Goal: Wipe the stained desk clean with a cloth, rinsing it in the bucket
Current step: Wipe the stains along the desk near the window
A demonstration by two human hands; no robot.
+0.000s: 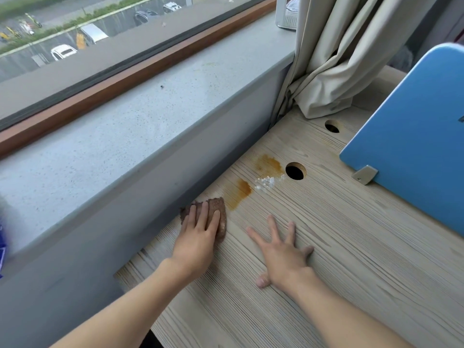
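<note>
At the far left a window (75,33) looks out on parked cars, and below it a grey windowsill (125,121) runs along the desk's left edge. The pale wood-grain desk (339,259) fills the lower right. The left hand (198,234) lies flat on a brown cloth (222,209), fingers straight and pressing down rather than curled round it; the cloth sits on the desk just beside the wall under the sill. At about one o'clock from the cloth, almost touching its corner, is an orange-brown stain (238,194). Farther along the same line lies a second stain (268,164). At about three o'clock from the first stain sits a small heap of white powder (268,183). The right hand (281,254) rests palm-down on bare wood at four o'clock from the cloth, fingers spread, holding nothing. A round hole (295,171) opens just right of the powder, with another hole (332,126) at one o'clock from it. A beige curtain (334,59) hangs at twelve o'clock, bunching on the desk. A blue panel (411,146) stands at the right on a grey bracket (365,174).
</note>
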